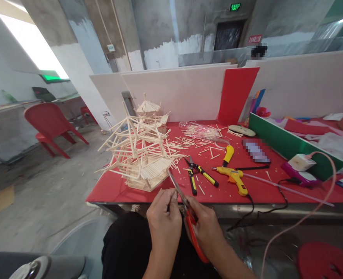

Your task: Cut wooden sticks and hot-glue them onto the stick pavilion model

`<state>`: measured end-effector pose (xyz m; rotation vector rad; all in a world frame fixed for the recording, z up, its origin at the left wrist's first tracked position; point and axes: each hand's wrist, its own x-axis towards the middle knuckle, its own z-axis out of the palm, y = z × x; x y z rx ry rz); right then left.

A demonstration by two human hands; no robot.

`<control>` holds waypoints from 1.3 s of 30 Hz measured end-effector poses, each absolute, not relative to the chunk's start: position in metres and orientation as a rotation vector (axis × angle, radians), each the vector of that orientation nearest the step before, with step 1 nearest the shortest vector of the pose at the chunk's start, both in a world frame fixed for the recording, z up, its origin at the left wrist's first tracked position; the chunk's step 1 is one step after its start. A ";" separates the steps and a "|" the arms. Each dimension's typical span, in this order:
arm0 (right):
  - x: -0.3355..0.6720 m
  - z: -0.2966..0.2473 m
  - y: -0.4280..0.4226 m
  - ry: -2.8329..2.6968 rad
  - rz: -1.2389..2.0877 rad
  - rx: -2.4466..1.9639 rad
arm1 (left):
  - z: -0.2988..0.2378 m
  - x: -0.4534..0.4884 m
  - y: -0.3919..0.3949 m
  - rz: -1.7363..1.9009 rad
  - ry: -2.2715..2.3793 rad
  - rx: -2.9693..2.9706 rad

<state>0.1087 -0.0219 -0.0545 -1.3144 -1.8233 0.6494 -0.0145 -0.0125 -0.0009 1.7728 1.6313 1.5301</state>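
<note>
My right hand (pixel 205 226) grips red-handled scissors (pixel 189 217) whose blades point up and left toward the table edge. My left hand (pixel 163 219) is closed in a pinch close to the blades; what it pinches is too thin to make out. Both hands hover over my lap, just in front of the red table (pixel 110 190). A model building of thin wooden sticks (pixel 139 151) stands on the table's left part, right above my hands. Loose sticks (pixel 194 141) lie scattered behind it.
Yellow-handled pliers (pixel 199 174), a yellow glue gun (pixel 235 178) with its black cord, a phone (pixel 255 151) and a green board (pixel 288 145) lie to the right. White panels and a red sheet (pixel 235 93) stand behind. A red chair (pixel 51 124) sits at left.
</note>
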 end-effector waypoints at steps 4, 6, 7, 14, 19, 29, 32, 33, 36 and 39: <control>0.112 -0.057 -0.018 -1.804 0.570 -1.397 | -0.005 -0.014 -0.011 1.513 1.596 1.700; 0.119 -0.053 -0.012 -1.778 0.487 -1.599 | -0.007 -0.015 -0.010 1.495 1.575 1.599; 0.123 -0.049 -0.007 -1.757 0.461 -1.734 | -0.007 -0.015 -0.009 1.489 1.557 1.526; 0.138 -0.028 0.036 -1.836 0.329 -2.102 | -0.008 -0.013 -0.003 1.464 1.344 1.028; 0.118 -0.035 0.083 -1.945 0.117 -2.034 | -0.006 -0.017 0.001 1.437 1.274 0.831; 0.110 -0.027 0.058 -1.811 0.311 -1.346 | -0.011 -0.030 0.013 1.476 1.171 0.669; 0.100 -0.026 0.037 -1.733 0.399 -1.062 | -0.012 -0.030 0.013 1.443 1.130 0.683; 0.097 -0.026 0.035 -1.737 0.404 -1.025 | -0.011 -0.031 0.012 1.436 1.121 0.685; 0.090 -0.026 0.038 -1.769 0.463 -0.949 | -0.006 -0.036 0.010 1.418 1.126 0.677; 0.086 -0.023 0.043 -1.799 0.483 -0.891 | 0.002 -0.044 0.007 1.387 1.134 0.697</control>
